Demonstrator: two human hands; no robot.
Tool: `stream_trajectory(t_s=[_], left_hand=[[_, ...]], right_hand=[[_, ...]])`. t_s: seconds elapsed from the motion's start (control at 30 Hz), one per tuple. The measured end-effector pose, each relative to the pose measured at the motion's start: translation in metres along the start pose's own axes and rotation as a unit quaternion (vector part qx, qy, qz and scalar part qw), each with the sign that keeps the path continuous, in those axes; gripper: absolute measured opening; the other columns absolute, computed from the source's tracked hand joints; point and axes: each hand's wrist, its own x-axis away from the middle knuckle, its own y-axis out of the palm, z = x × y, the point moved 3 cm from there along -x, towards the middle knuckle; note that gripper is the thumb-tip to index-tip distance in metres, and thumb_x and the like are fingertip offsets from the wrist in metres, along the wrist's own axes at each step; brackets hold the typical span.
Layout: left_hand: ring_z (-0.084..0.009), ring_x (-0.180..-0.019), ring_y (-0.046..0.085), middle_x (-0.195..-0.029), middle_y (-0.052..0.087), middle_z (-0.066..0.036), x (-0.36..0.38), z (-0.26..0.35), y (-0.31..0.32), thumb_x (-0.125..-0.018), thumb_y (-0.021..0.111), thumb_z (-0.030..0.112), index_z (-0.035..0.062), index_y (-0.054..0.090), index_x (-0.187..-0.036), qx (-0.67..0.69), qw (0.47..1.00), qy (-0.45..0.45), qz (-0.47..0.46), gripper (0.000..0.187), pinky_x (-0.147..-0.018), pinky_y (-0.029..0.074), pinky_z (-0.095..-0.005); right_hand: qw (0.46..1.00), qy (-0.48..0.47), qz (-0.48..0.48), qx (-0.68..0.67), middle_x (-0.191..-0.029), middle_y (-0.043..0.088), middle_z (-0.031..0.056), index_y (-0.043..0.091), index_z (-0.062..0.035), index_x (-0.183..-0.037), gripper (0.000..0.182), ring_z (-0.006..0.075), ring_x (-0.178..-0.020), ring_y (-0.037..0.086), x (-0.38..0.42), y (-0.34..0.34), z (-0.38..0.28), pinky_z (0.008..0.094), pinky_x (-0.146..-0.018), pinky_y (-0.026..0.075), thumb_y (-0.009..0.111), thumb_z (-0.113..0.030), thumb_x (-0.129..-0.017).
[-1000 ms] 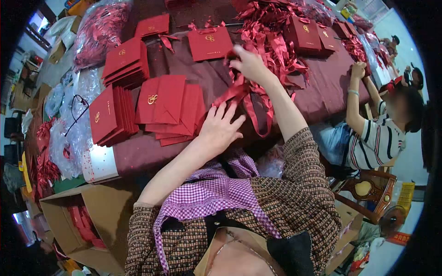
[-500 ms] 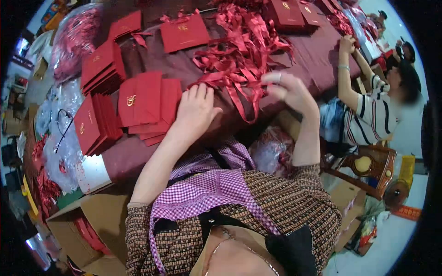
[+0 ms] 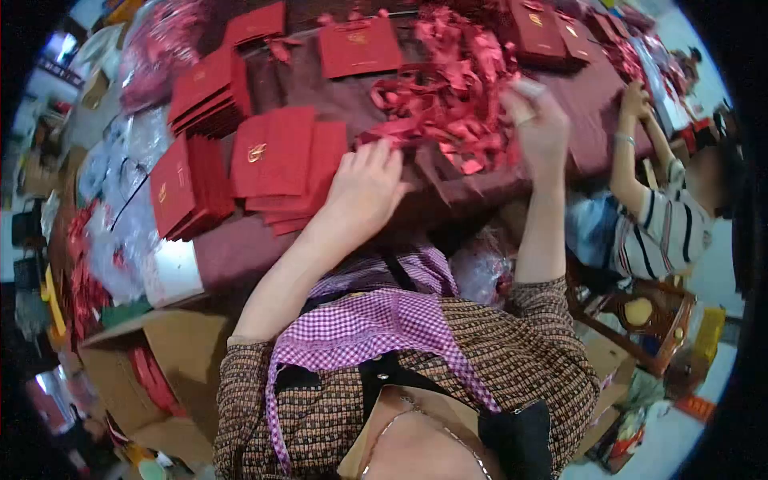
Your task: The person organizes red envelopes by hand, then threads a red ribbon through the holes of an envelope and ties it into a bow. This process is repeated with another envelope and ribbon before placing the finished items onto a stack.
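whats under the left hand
The left hand lies flat on the dark red tablecloth, its fingers at the edge of a fanned stack of red envelopes, beside the ribbon pile. Anything under the palm is hidden.

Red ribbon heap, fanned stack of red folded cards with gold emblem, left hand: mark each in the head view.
Red ribbon heap (image 3: 448,100), head view, middle of the tangle.
Fanned stack of red folded cards (image 3: 276,156), head view, top card's face.
Left hand (image 3: 364,192), head view, back of hand.
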Motion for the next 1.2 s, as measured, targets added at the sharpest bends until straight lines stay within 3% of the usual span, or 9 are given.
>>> stream_trajectory(t_s=[0.17,0.23,0.3,0.4,0.7,0.87,1.03,1.17,1.2], left_hand=[[-0.0347,-0.107,0.056,-0.113,0.06,-0.02,0.032,-0.015,-0.038,-0.081,0.064,0.016,-0.0007,0.059,-0.111,0.119,0.988,-0.086,0.036,0.035,-0.091,0.045,-0.0428],[-0.036,-0.096,0.059,-0.1,0.062,-0.019,0.052,-0.044,-0.056,-0.082,0.064,0.016,-0.0012,0.06,-0.097,0.048,0.973,-0.102,0.201,0.023,-0.084,0.047,-0.0447],[-0.0366,-0.096,0.057,-0.1,0.061,-0.02,0.064,-0.082,-0.066,-0.086,0.062,0.019,-0.0018,0.06,-0.099,0.012,0.954,-0.2,0.224,0.025,-0.085,0.046,-0.0443],[-0.0389,-0.095,0.056,-0.102,0.061,-0.021,0.076,-0.13,-0.058,-0.089,0.059,0.025,-0.0029,0.058,-0.104,-0.034,0.943,-0.305,0.129,0.032,-0.085,0.046,-0.0456],[-0.0417,-0.082,0.061,-0.086,0.063,-0.025,0.054,-0.158,-0.038,-0.089,0.057,0.044,-0.004,0.053,-0.1,-0.186,0.923,-0.328,0.074,0.05,-0.071,0.051,-0.0494],[-0.0419,-0.086,0.06,-0.091,0.061,-0.025,0.048,-0.15,-0.042,-0.086,0.061,0.044,-0.0037,0.053,-0.102,-0.177,0.919,-0.341,0.087,0.051,-0.072,0.05,-0.049],[-0.0409,-0.088,0.058,-0.091,0.058,-0.024,0.044,-0.149,-0.044,-0.083,0.068,0.032,-0.0046,0.054,-0.101,-0.188,0.918,-0.32,0.143,0.043,-0.075,0.049,-0.0477],[-0.0411,-0.09,0.058,-0.095,0.058,-0.024,0.043,-0.148,-0.046,-0.082,0.069,0.029,-0.0054,0.055,-0.102,-0.184,0.919,-0.322,0.131,0.042,-0.077,0.049,-0.0465],[-0.0404,-0.091,0.059,-0.096,0.059,-0.025,0.047,-0.154,-0.04,-0.081,0.07,0.028,-0.0061,0.055,-0.102,-0.154,0.916,-0.325,0.177,0.042,-0.078,0.049,-0.0453]], right_hand=[[0.964,-0.219,0.068,-0.133,-0.1,0.068,0.0087,0.065,-0.0004,-0.101,0.018,0.0156,-0.09,0.063,-0.023,0.052,-0.058,0.0265,-0.082,0.049,0.065,0.0,-0.084],[0.932,-0.317,-0.064,-0.162,-0.099,0.068,0.0092,0.066,-0.0069,-0.098,0.025,0.0239,-0.093,0.065,0.0,0.092,-0.063,0.0336,-0.082,0.051,0.062,0.007,-0.078],[0.884,-0.387,-0.263,-0.002,-0.109,0.064,0.0109,0.062,-0.0096,-0.094,0.021,0.0293,-0.11,0.057,0.03,0.124,-0.038,0.042,-0.094,0.042,0.061,0.0,-0.075],[0.854,-0.36,-0.368,0.072,-0.116,0.061,0.0098,0.061,-0.0087,-0.097,0.025,0.0297,-0.115,0.054,0.054,0.129,-0.017,0.0431,-0.097,0.04,0.061,0.003,-0.075],[0.86,-0.301,-0.366,0.188,-0.13,0.053,0.0098,0.059,-0.0079,-0.098,0.026,0.0317,-0.128,0.043,0.044,0.091,0.008,0.046,-0.104,0.035,0.055,0.005,-0.076],[0.847,-0.184,-0.474,0.156,-0.147,0.034,0.0108,0.05,-0.0106,-0.118,0.046,0.0348,-0.139,0.025,0.04,0.073,0.005,0.0461,-0.11,0.025,0.055,0.005,-0.075],[0.882,-0.096,-0.459,-0.047,-0.134,0.05,0.014,0.055,-0.0063,-0.115,0.038,0.0294,-0.125,0.047,0.018,0.054,-0.006,0.0371,-0.1,0.04,0.066,-0.004,-0.078],[0.94,0.079,-0.327,-0.06,-0.088,0.068,0.0088,0.063,-0.0016,-0.106,0.026,0.0142,-0.079,0.061,0.015,0.093,-0.02,0.0305,-0.074,0.049,0.066,-0.017,-0.086],[0.948,0.037,-0.312,-0.052,-0.087,0.068,0.013,0.063,-0.0024,-0.107,0.028,0.0216,-0.081,0.065,0.018,0.111,-0.013,0.0351,-0.072,0.049,0.063,-0.023,-0.088]])
